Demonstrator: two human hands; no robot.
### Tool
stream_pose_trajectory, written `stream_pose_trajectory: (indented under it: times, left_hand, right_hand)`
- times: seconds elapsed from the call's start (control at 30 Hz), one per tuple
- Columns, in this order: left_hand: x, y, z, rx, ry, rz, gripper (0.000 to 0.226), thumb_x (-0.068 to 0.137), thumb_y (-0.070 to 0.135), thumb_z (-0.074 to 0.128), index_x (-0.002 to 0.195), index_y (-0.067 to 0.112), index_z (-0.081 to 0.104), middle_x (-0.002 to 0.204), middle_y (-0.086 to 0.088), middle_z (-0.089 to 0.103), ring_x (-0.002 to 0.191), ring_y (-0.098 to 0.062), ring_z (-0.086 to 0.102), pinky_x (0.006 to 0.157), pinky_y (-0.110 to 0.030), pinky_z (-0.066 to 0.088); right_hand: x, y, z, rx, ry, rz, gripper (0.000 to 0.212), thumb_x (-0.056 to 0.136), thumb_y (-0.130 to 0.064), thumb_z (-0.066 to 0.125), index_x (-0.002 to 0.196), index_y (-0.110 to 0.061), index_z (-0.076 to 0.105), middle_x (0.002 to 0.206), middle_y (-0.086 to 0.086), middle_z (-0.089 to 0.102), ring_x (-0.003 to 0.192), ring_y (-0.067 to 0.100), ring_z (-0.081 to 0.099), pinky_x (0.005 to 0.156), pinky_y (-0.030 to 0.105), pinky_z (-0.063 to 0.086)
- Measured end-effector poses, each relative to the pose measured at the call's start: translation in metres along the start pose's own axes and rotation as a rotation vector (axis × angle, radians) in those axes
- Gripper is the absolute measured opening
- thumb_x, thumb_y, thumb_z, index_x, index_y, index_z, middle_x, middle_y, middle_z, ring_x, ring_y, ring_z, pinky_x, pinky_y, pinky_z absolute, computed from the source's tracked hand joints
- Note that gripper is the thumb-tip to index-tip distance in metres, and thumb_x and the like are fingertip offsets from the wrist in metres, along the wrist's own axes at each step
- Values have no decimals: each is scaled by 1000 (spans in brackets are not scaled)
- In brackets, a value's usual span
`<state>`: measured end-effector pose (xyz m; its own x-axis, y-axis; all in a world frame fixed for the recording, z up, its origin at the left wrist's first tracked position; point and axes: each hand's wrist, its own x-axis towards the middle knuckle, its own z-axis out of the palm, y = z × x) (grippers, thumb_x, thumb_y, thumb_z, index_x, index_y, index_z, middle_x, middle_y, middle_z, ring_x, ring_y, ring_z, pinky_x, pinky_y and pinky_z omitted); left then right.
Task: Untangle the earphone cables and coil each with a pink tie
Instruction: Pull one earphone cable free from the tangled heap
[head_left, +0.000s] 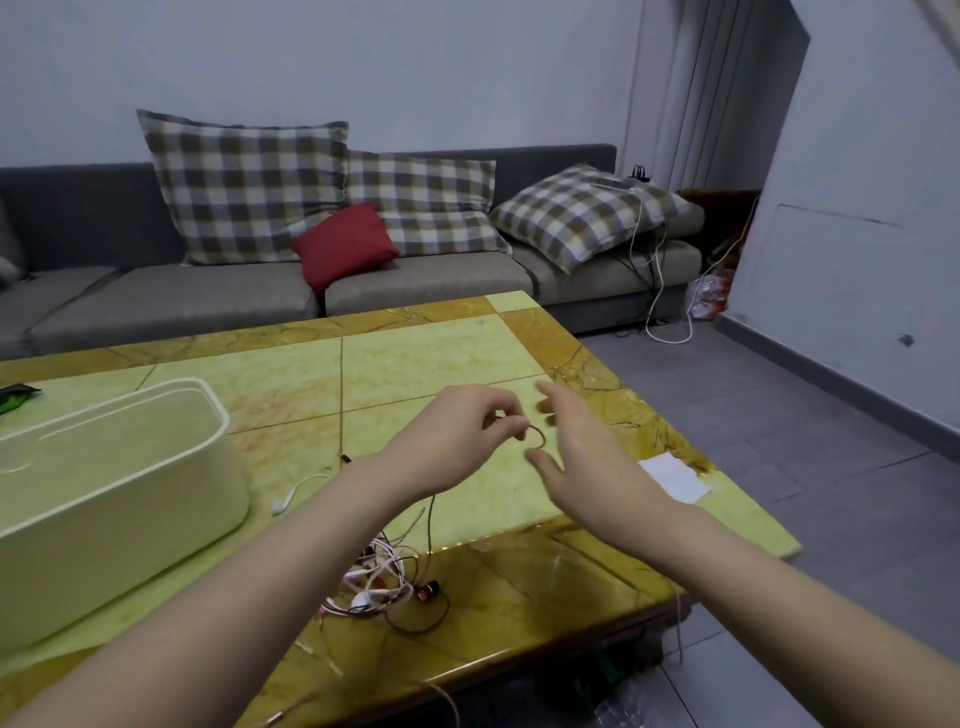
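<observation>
My left hand (457, 441) is raised over the table and pinches a thin brown earphone cable (537, 434) that forms a small loop at my fingertips. From there the cable hangs down under my wrist to a tangle of white, pink and dark earphone cables (387, 577) near the table's front edge. My right hand (582, 452) hovers just right of the loop with fingers spread, holding nothing. A white earbud (291, 496) lies left of my left forearm. I cannot pick out a pink tie.
A cream plastic bin (119, 499) stands on the left of the yellow-green marble table (415, 353). A white paper patch (675, 478) lies at the table's right edge. A grey sofa (208, 301) with checked and red cushions is behind; grey floor lies to the right.
</observation>
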<state>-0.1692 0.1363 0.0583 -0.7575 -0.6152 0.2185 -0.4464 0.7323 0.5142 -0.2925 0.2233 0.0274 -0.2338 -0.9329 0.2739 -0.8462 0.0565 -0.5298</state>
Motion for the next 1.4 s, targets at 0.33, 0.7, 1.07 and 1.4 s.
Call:
stream_pose_trajectory:
  times: [0.33,0.7,1.07,1.4]
  left_hand:
    - [-15,-38,5,8,-151,-139,28,101,25,37,84,19,59,75,2,54,63,-11,43,55,-18,31]
    - [-20,-63,2,1,-57,-207,28,99,27,42,82,22,64,69,-6,57,50,-12,36,49,-23,28]
    - [-18,-32,3,2,-77,-94,25,100,25,38,83,19,55,74,6,55,65,-11,47,59,-23,35]
    - [-35,-94,-1,111,-173,-335,28,101,21,36,80,17,53,66,5,46,55,-10,39,48,-21,27]
  right_hand:
    - [7,31,-16,-48,73,151,32,103,-23,30,104,-18,62,88,5,59,77,24,55,65,35,40]
    - [-9,71,-13,-282,-226,370,54,95,-19,52,141,-5,28,142,14,37,133,29,33,101,32,32]
    - [12,-5,18,118,-82,42,25,102,-24,33,97,-19,57,71,-7,49,64,15,49,56,26,36]
    - [8,89,-7,-73,61,505,29,99,-9,31,84,-13,55,88,10,55,79,27,47,63,32,31]
